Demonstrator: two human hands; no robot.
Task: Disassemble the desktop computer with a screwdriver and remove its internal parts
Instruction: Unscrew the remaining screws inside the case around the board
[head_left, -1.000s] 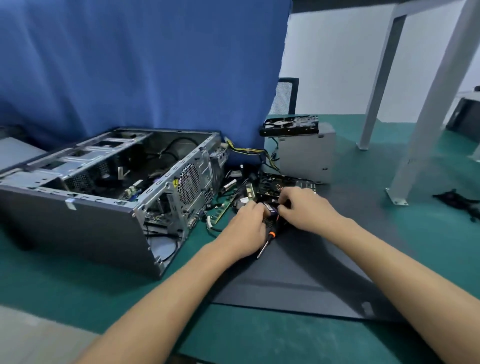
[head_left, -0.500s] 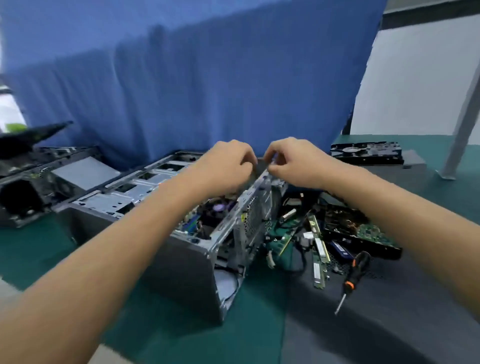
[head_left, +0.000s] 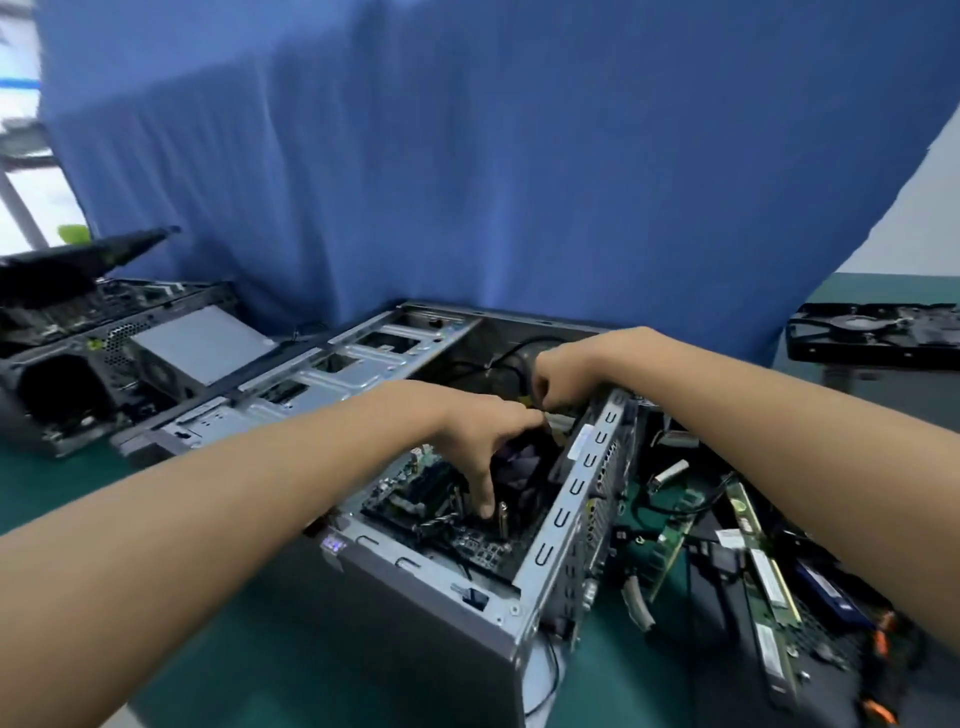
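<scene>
Both hands have dropped from the rim of the desktop computer (head_left: 431, 597) into its open bay: the left hand (head_left: 483, 436) spreads a wide grip, one finger reaching down to the motherboard (head_left: 467, 540), apparently to brace, while the right hand (head_left: 566, 371) curls at a yellow-tipped cable (head_left: 511, 366), too blurred to tell whether that grip holds it. Grey and lidless, the computer lies on its side on the green worktop (head_left: 260, 623), likely for access from above, with pulled circuit boards (head_left: 769, 571) heaped just beside it at right. Beyond stand a second gutted chassis (head_left: 78, 374) and a blue curtain (head_left: 467, 156).

I can read nothing: stickers (head_left: 579, 439) on the computer case (head_left: 441, 597) and memory sticks (head_left: 769, 577), right of my fingers (head_left: 483, 493), are blurred.
</scene>
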